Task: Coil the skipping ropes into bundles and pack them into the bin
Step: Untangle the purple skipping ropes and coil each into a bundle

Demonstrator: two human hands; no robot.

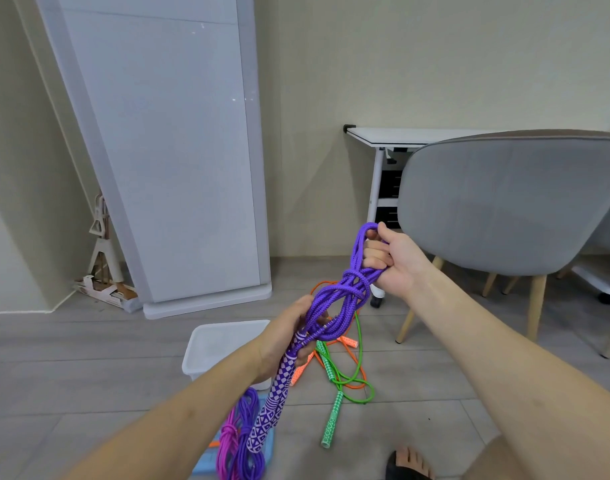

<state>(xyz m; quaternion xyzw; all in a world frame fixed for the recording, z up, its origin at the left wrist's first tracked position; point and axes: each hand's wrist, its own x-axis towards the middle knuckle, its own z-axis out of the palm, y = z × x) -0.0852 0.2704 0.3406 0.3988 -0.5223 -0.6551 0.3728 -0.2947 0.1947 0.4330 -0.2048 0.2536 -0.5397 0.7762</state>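
1. The right hand [393, 261] is raised in front of the grey chair [504, 202], its fingers curled round the top loops of a purple rope [341, 296], with the thumb against the uppermost loop.
2. The left hand [289, 341] is lower, with its fingers closed round the same rope just above the handles.
3. The purple rope is stretched as a bundle between the two hands, with a few turns wrapped round its middle.
4. Its two patterned purple handles [272, 407] hang side by side below the left hand.
5. A clear plastic bin [213, 344] stands on the floor [89, 368] behind the left forearm.
6. A green rope [345, 379] and an orange rope [331, 289] lie loose and tangled together on the floor just right of the bin.
7. Near the bottom edge, a pink rope [227, 445] and another purple rope [248, 438] lie coiled on a blue lid [267, 445].
8. A foot in a black sandal [409, 462] shows at the bottom.
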